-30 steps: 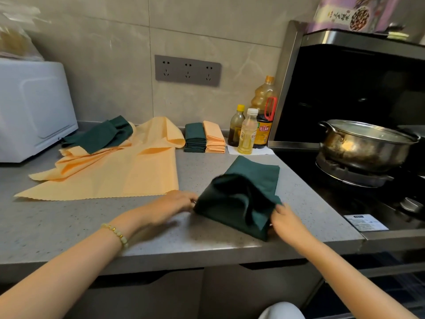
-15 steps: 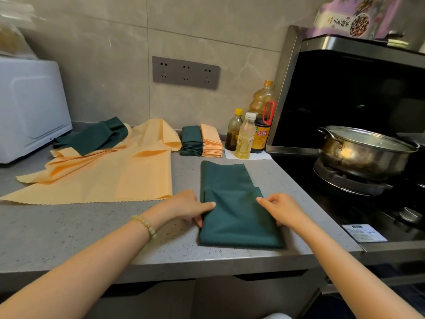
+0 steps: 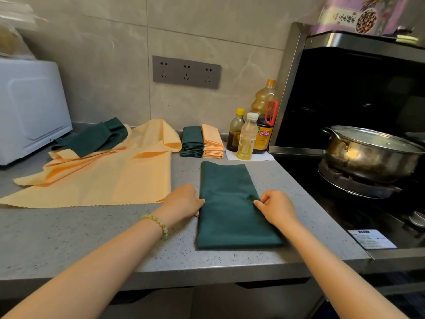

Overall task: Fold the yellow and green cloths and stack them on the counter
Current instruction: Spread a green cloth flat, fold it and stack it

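Two hands hold the folded green cloth (image 3: 230, 217) flat on the counter (image 3: 92, 238): left hand (image 3: 184, 201) pinching one edge, right hand (image 3: 277, 209) the other. Bottles (image 3: 247, 139) hold yellow oil. A lid covers the pot (image 3: 368, 155).

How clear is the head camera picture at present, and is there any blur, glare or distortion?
Head view: the green cloth is sharp and evenly lit; the bag at top left is smeared; the wide lens bows the counter edge and leans the hood frame; a warm glare patch sits on the pot.
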Motion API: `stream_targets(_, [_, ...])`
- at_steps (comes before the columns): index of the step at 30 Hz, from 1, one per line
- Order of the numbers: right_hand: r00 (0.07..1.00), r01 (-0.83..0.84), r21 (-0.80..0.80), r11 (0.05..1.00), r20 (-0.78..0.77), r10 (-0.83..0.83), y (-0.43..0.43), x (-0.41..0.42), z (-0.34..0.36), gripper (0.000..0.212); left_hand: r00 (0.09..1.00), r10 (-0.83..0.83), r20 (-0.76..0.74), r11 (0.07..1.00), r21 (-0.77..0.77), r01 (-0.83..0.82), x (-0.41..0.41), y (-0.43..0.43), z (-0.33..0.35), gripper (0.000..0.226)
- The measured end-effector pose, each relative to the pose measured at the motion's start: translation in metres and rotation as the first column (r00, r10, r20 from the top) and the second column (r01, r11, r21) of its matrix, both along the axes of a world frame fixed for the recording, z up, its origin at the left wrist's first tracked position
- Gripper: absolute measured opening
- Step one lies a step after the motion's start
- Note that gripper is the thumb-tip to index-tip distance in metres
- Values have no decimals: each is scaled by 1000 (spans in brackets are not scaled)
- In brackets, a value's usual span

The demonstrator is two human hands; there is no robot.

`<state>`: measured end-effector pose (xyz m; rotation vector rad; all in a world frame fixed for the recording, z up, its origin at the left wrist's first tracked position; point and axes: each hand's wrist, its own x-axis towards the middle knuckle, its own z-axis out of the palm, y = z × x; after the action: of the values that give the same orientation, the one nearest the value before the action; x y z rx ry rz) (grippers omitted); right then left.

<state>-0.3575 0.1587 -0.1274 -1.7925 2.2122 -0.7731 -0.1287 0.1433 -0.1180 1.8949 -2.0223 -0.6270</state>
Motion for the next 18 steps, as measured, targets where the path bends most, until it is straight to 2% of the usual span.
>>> stream_targets(3, [1000, -9, -6, 1000, -12, 9, -1, 0, 0, 23, 981, -4, 192, 983, -178, 39, -13, 10, 3, 27])
stream_targets(6, [1000, -16, -6, 1000, -14, 16, -1, -1, 0, 20, 957, -166, 237, 887, -389, 250, -31, 14, 1, 45])
stream_targets(8, [1000, -12, 2, 1000, -13, 12, -2, -1, 0, 19, 889, -296, 349, 844, -340, 414, -41, 14, -5, 53])
stream_targets(11, [999, -18, 19, 1000, -29, 19, 2, 2, 3, 18, 844, -312, 437, 908, -123, 400, -48, 17, -19, 64])
stream_targets(14, [963, -65, -24, 998, -262, 57, 12, 12, 8, 45, 856, -294, 425, 926, -95, 366, -48, 19, -29, 67])
stream_targets(16, [897, -181, -76, 981, -422, 133, 19, 24, 9, 47, 867, -289, 405, 925, -113, 362, -48, 19, -32, 66])
stream_targets(18, [851, -287, 1, 958, -459, 256, 24, 37, 4, 46, 875, -285, 391, 927, -118, 355, -47, 19, -35, 66])
